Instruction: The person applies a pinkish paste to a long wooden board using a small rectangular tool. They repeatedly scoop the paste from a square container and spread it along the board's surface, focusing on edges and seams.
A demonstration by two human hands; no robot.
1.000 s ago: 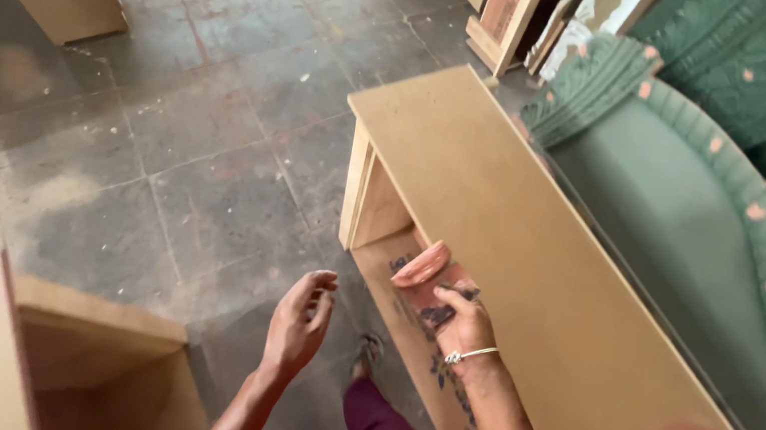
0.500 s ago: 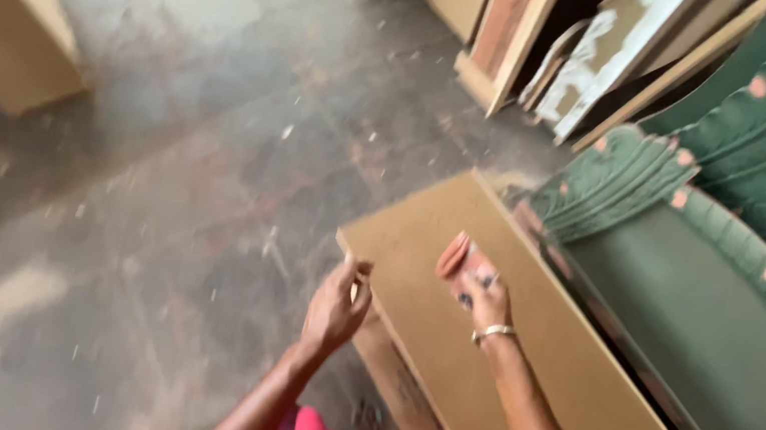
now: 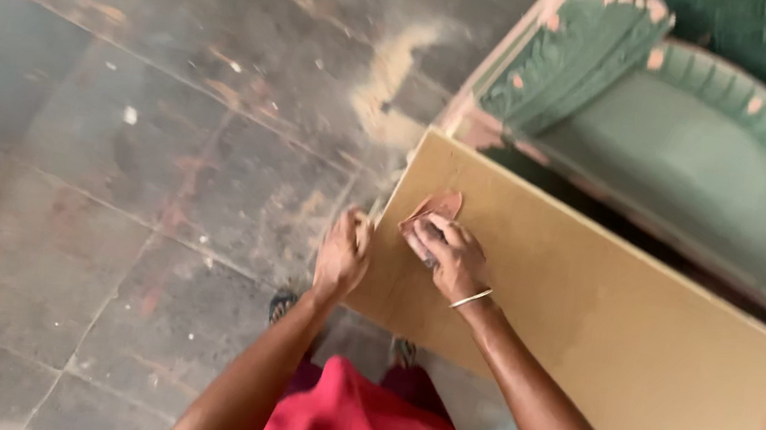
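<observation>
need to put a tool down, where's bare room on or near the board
The wooden board lies bare right of the right hand, toward its far end. The tiled floor left of the left hand is open. Crowded: the corner under both hands and sandpaper.

Sandpaper piece: small, reddish-brown, curled at its upper edge; lay flat against the board near its left end, partly covered by fingers. Wooden board: long, flat, tan panel, plain and matte, with a paler pinkish patch toward its right end; it ran diagonally from upper left to lower right, its left edge over the floor.
</observation>
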